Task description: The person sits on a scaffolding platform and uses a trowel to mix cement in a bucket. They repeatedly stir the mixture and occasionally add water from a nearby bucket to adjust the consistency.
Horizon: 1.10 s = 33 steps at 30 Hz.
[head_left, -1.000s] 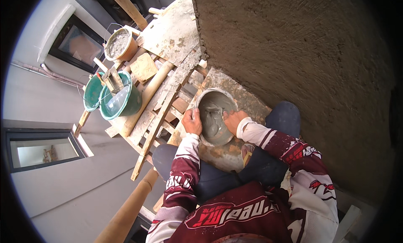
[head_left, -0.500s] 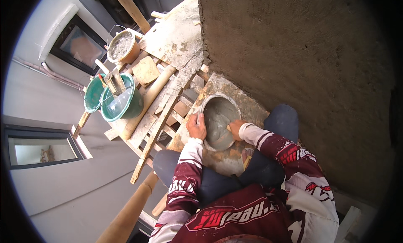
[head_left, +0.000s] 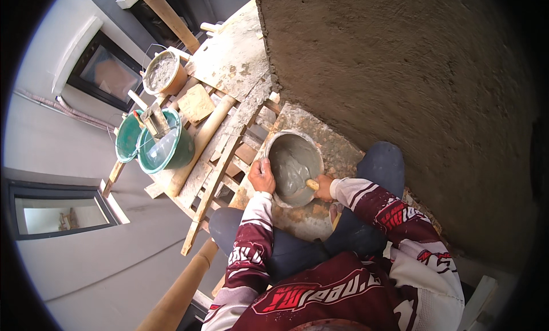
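Head view: the right hand (head_left: pixel 325 188) clenches a pale handle (head_left: pixel 312 184), its visible end pointing left over the bowl (head_left: pixel 293 132); the rest is hidden. The left hand (head_left: pixel 262 176) grips the bowl, which sits mouth-up on a stained board (head_left: pixel 343 145), holding wet grey mix (head_left: pixel 294 172); an orange bucket (head_left: pixel 175 84) holds grey material (head_left: pixel 160 72).

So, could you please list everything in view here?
Tub: 1, grey, centre
Wet mix: 1, grey, inside tub
Handle: 1, yellowish, tub's right side
Board: 1, mottled brown, under tub
Mix bucket: 1, orange, upper left
Buckets: 2, green, left
Flat tool: 1, grey, at green bucket's mouth
Slab: 1, yellowish, upper left
Poles: at least 3, tan, left
Planks: several, brown, left
Windows: at least 2, dark, left
Wall: 1, brown, right
Sleeves: 2, maroon and white, bottom
Knees: 2, blue, flanking tub
Left hand: 1, bare, tub's left rim
Right hand: 1, bare, around handle
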{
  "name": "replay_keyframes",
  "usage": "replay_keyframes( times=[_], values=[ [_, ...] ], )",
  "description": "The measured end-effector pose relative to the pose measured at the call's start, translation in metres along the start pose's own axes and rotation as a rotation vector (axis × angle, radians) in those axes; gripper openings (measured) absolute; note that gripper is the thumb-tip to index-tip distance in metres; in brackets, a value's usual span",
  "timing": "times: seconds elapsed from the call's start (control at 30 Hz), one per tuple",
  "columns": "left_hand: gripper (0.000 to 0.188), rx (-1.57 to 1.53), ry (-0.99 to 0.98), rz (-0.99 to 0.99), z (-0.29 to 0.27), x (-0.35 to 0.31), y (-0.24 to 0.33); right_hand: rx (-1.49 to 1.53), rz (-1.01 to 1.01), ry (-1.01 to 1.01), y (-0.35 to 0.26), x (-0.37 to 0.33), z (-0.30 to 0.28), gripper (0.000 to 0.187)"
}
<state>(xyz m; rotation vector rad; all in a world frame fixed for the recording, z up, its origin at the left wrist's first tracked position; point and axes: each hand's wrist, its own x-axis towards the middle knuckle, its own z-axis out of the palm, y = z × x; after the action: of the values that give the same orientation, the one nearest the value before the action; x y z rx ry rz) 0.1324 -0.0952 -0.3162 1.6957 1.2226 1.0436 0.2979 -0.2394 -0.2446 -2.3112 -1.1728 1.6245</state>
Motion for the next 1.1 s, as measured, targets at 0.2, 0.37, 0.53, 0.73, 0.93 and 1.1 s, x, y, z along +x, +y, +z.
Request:
replay_keyframes(
  times=[0.2,0.37,0.53,0.73,0.93,1.1],
  values=[
    [0.027,-0.025,0.01,-0.009,0.002,0.001,0.007,0.275,0.027,-0.021,0.018,0.009,0.017,0.031],
    [0.027,-0.036,0.005,-0.042,0.004,0.002,-0.002,0.329,-0.017,-0.018,0.028,0.01,0.027,0.029],
    [0.028,0.001,-0.003,-0.028,0.006,0.002,-0.003,0.19,-0.114,-0.025,0.039,0.02,0.035,0.034],
    [0.03,-0.003,-0.015,-0.018,0.006,0.001,0.002,-0.054,-0.257,0.076,0.039,0.018,0.035,0.034],
    [0.029,0.037,-0.038,-0.019,-0.001,-0.001,-0.001,0.011,-0.291,-0.091,0.021,0.013,0.032,0.031],
    [0.03,-0.029,0.033,-0.071,-0.003,-0.002,-0.008,0.394,-0.105,-0.229,-0.002,0.01,0.027,0.029]
  ],
)
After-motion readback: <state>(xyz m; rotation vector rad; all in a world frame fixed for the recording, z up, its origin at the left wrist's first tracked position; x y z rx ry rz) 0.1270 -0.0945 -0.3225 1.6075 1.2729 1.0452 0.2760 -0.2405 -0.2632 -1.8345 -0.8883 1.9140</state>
